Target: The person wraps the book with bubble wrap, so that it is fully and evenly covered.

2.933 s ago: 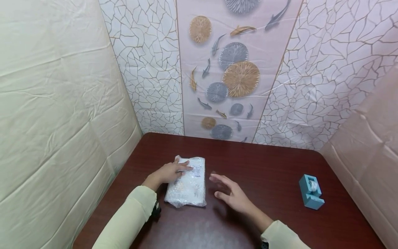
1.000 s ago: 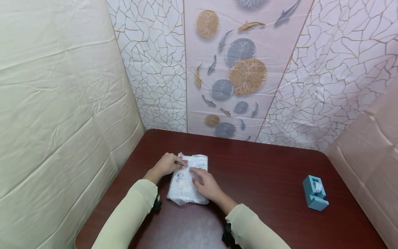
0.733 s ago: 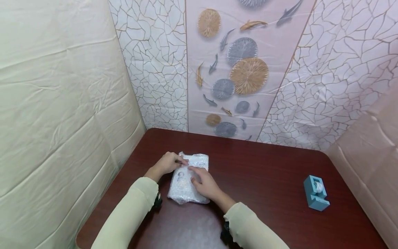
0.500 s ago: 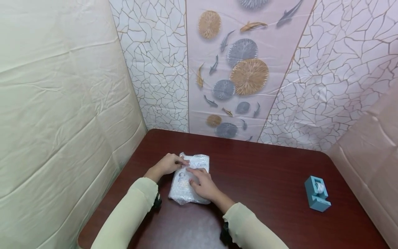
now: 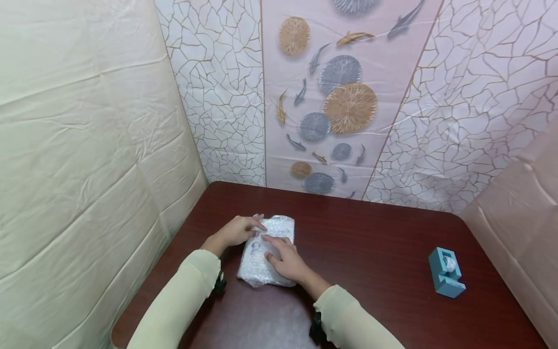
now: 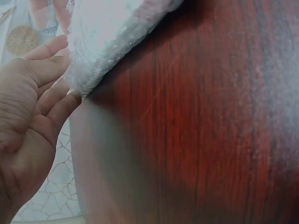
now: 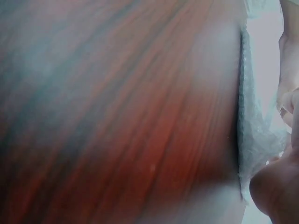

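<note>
A flat white package in bubble wrap [image 5: 266,269] lies on the table, left of the middle in the head view. My left hand [image 5: 237,230] touches its upper left edge, fingers spread and reaching over the top. In the left wrist view, the same hand [image 6: 28,121] has its fingertips against the wrap's corner. My right hand [image 5: 287,259] rests on top of the package with fairly straight fingers pointing toward the left hand. The right wrist view shows the package [image 7: 261,93] edge-on, with part of the right hand [image 7: 280,186] beside it.
A teal tape dispenser [image 5: 447,274] with a roll in it stands at the right of the dark red-brown table [image 5: 370,252]. Pale cloth hangs on both sides, and a patterned backdrop [image 5: 318,97] is behind the table.
My right hand has come from the package's right onto its top since the earliest frame. Most recently, my left fingers have spread from a closer bunch at the upper left edge.
</note>
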`<state>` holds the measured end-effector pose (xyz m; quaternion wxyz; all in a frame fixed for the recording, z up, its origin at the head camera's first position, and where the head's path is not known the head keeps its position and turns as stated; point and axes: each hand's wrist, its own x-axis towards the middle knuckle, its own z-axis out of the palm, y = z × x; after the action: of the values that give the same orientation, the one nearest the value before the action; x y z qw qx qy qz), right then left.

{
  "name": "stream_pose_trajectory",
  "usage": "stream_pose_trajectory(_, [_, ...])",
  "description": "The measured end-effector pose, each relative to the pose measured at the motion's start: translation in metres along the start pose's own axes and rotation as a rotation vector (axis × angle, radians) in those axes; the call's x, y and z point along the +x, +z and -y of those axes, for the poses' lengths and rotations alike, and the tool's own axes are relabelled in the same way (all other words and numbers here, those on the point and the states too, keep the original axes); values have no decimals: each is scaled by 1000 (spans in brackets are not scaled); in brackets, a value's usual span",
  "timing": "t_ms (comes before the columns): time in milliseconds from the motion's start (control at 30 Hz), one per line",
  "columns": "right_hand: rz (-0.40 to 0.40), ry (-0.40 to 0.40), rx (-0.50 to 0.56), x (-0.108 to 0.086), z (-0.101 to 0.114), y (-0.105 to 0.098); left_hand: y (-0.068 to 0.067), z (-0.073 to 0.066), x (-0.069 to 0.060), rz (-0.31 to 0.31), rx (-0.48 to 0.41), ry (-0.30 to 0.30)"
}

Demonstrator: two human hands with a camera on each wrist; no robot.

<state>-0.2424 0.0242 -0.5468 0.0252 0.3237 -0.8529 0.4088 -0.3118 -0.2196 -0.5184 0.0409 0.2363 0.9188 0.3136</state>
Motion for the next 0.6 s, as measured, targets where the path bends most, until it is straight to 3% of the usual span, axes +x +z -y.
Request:
stream_pose_trajectory(133, [57,62,-48,4,8,1,2,0,-1,-7,30,-19])
stream_pose_trajectory(333, [133,84,-168,8,13,3,2,1,0,-10,55,-33])
stream_pose_trajectory(600, [179,67,-260,8,12,6,-2,2,-5,69,-43,-53])
